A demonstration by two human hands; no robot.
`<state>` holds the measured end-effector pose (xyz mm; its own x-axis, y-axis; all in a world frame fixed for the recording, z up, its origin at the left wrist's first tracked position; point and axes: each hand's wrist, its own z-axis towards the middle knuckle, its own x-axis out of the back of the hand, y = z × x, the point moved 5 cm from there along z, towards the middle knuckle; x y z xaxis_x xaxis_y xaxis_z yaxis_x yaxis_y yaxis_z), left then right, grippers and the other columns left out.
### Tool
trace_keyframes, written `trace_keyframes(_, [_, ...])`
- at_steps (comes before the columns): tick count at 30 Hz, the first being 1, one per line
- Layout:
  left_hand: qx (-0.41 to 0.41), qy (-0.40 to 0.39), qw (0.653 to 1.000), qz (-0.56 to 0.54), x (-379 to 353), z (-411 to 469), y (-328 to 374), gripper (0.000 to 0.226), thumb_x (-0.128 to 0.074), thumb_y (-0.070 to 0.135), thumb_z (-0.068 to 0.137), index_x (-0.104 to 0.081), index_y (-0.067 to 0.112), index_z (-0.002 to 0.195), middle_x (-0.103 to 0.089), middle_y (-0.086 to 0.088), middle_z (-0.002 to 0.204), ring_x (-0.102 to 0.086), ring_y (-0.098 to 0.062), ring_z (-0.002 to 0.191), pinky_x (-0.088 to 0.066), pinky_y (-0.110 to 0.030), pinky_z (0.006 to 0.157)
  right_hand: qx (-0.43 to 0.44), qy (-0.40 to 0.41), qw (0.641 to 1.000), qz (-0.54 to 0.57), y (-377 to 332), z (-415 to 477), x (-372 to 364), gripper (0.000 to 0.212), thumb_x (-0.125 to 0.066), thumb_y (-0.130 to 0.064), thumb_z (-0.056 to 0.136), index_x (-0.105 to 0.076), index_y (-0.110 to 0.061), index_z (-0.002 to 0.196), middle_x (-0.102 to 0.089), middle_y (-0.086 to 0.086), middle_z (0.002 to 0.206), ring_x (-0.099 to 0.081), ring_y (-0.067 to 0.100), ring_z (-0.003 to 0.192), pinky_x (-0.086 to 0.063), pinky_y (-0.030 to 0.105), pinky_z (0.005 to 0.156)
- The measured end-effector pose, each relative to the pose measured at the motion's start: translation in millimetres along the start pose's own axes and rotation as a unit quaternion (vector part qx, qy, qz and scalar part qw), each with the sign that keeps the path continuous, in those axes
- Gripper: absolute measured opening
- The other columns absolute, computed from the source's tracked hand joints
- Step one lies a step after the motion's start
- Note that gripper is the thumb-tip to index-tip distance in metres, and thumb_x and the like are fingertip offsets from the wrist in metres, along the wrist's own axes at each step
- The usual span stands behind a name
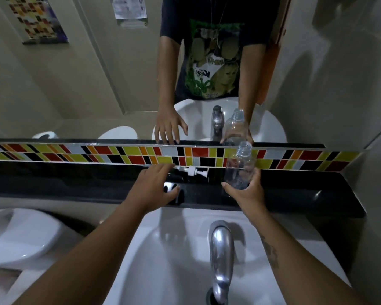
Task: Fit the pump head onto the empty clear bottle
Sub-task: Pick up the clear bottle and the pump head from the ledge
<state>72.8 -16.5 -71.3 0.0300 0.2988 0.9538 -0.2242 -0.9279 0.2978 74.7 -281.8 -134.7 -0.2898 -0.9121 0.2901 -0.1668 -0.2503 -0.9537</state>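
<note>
Hands are being held out over a glossy black counter (295, 194) that runs behind a white sink (163, 249). The empty clear bottle (240, 168) is being gripped around its lower half by the right hand (246, 190), with the fingers wrapped round the base and the thumb pressed against its left side. The bottle is being kept upright, tilted only slightly, with its threaded neck open at the top and no cap on it; whether its base is being rested on the counter or held just above it cannot be told.

The left hand (154, 186) is being stretched forward with the fingers spread and nothing clamped in them, its fingertips lying just beside the pump head (193, 170). The white pump head is being left lying on its side at the back of the counter, against the foot of a band of coloured tiles (97, 153), with its nozzle end pointing right and its dip tube running left behind the left hand. Whether the fingertips are touching the tube cannot be told. Pump head and bottle are being kept apart, the pump to the left of the bottle.

A chrome tap (221, 256) is being seen in the foreground over the sink, and a white toilet (20, 236) at the lower left. Both hands and the bottle are being reflected in the mirror (75, 84) above the tiles.
</note>
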Motion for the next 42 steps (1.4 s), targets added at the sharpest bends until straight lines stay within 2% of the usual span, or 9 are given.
trace_keyframes(5, [-0.051, -0.004, 0.996, 0.072, -19, 19, 7, 0.069, -0.064, 0.046, 0.088, -0.041, 0.022, 0.149, -0.050, 0.000, 0.149, -0.042, -0.023, 0.139, -0.034, -0.041, 0.115, 0.021, 0.037, 0.997, -0.063, 7, 1, -2, 0.077, -0.089, -0.033, 0.058, -0.042, -0.026, 0.120, -0.058, -0.003, 0.108, -0.059, 0.021, 0.092, -0.051, 0.033, 0.075])
trace_keyframes(11, [-0.129, -0.015, 0.978, 0.166, -28, 38, 24, 0.065, -0.056, 0.041, 0.094, -0.036, 0.022, 0.152, -0.044, -0.001, 0.156, -0.038, -0.028, 0.142, -0.028, -0.043, 0.118, 0.033, 0.046, 0.993, -0.101, 12, 3, -3, 0.070, -0.089, -0.037, 0.056, -0.051, -0.021, 0.113, -0.064, 0.004, 0.108, -0.062, 0.026, 0.095, -0.052, 0.034, 0.077])
trace_keyframes(18, [-0.174, -0.031, 0.960, 0.219, -35, 53, 29, 0.058, -0.054, 0.033, 0.099, -0.037, 0.019, 0.153, -0.047, -0.003, 0.155, -0.039, -0.028, 0.143, -0.034, -0.043, 0.116, 0.043, 0.051, 0.992, -0.111, 11, 1, -3, 0.068, -0.089, -0.038, 0.054, -0.051, -0.021, 0.109, -0.064, 0.004, 0.105, -0.063, 0.028, 0.096, -0.052, 0.034, 0.076])
trace_keyframes(23, [-0.189, -0.031, 0.948, 0.253, -34, 58, 29, 0.047, -0.055, 0.030, 0.101, -0.048, 0.014, 0.145, -0.054, -0.008, 0.148, -0.047, -0.029, 0.136, -0.039, -0.042, 0.112, 0.052, 0.057, 0.991, -0.108, 9, 0, -3, 0.067, -0.089, -0.041, 0.053, -0.051, -0.023, 0.106, -0.065, 0.002, 0.101, -0.063, 0.027, 0.094, -0.056, 0.039, 0.076])
trace_keyframes(27, [-0.204, -0.026, 0.943, 0.261, -27, 55, 29, 0.048, -0.059, 0.028, 0.100, -0.048, 0.012, 0.144, -0.055, -0.009, 0.148, -0.046, -0.029, 0.139, -0.037, -0.042, 0.114, 0.050, 0.054, 0.992, -0.104, 10, 0, -2, 0.068, -0.088, -0.042, 0.053, -0.051, -0.023, 0.107, -0.064, 0.000, 0.101, -0.062, 0.027, 0.096, -0.056, 0.041, 0.078])
trace_keyframes(31, [-0.180, 0.010, 0.964, 0.195, 1, 50, 30, 0.045, -0.056, 0.031, 0.099, -0.054, 0.011, 0.139, -0.062, -0.009, 0.138, -0.054, -0.028, 0.128, -0.043, -0.041, 0.106, 0.051, 0.051, 0.992, -0.106, 10, 0, -2, 0.067, -0.087, -0.044, 0.052, -0.051, -0.024, 0.105, -0.063, -0.001, 0.099, -0.062, 0.029, 0.098, -0.056, 0.044, 0.079])
trace_keyframes(35, [-0.121, 0.083, 0.988, 0.053, 44, 44, 28, 0.037, -0.070, 0.027, 0.092, -0.067, 0.010, 0.125, -0.071, -0.009, 0.121, -0.060, -0.029, 0.113, -0.053, -0.042, 0.091, 0.052, 0.053, 0.992, -0.104, 5, -2, 0, 0.066, -0.089, -0.040, 0.052, -0.053, -0.023, 0.104, -0.060, -0.004, 0.093, -0.063, 0.028, 0.094, -0.056, 0.040, 0.078])
trace_keyframes(39, [-0.080, 0.103, 0.990, -0.058, 81, 37, 36, 0.029, -0.071, 0.024, 0.092, -0.068, 0.014, 0.118, -0.068, -0.003, 0.109, -0.054, -0.016, 0.095, -0.047, -0.030, 0.081, 0.045, 0.040, 0.993, -0.097, 5, -2, -1, 0.068, -0.087, -0.043, 0.051, -0.053, -0.024, 0.107, -0.063, -0.001, 0.099, -0.062, 0.027, 0.097, -0.057, 0.042, 0.079])
trace_keyframes(42, [-0.075, 0.115, 0.983, -0.120, 106, 33, 49, 0.021, -0.074, 0.027, 0.089, -0.067, 0.023, 0.109, -0.065, 0.006, 0.103, -0.059, -0.015, 0.097, -0.051, -0.034, 0.083, 0.041, 0.035, 0.994, -0.092, 7, -1, 0, 0.069, -0.087, -0.044, 0.050, -0.052, -0.025, 0.107, -0.065, -0.001, 0.101, -0.062, 0.025, 0.097, -0.057, 0.042, 0.080])
